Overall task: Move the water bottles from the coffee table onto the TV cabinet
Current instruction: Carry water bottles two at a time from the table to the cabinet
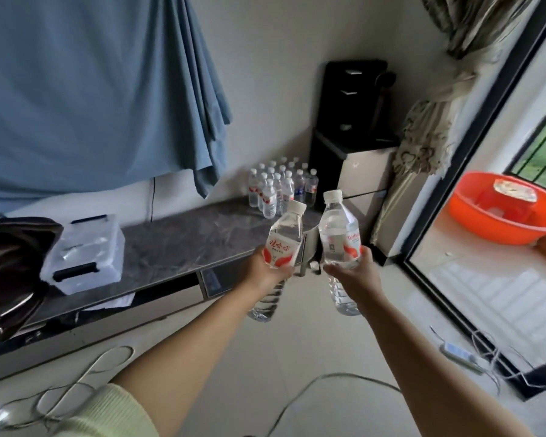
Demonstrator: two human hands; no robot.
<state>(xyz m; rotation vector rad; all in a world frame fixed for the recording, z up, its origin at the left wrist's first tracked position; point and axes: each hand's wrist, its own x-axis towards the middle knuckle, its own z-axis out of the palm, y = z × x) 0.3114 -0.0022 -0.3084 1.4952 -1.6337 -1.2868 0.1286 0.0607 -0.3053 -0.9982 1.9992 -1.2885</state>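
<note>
left hand (267, 268) and right hand (353, 274) gripping bottles (284, 238), grey cabinet top (183, 241) beyond

Two bare forearms are seen, ending in the left hand (267, 269) and right hand (355, 272). A pale yellow ribbed sleeve (108, 414) is worn, pushed up on the left arm.

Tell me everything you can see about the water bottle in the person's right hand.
The water bottle is clear plastic with a white screw cap, closed, and looks full of water. A white label with red shapes and red lettering wraps its middle. The right hand grips it around the middle, so its ribbed lower part shows below the hand. It is held in the air, nearly upright and leaning slightly left, near the right end of the TV cabinet, touching nothing else.
</note>
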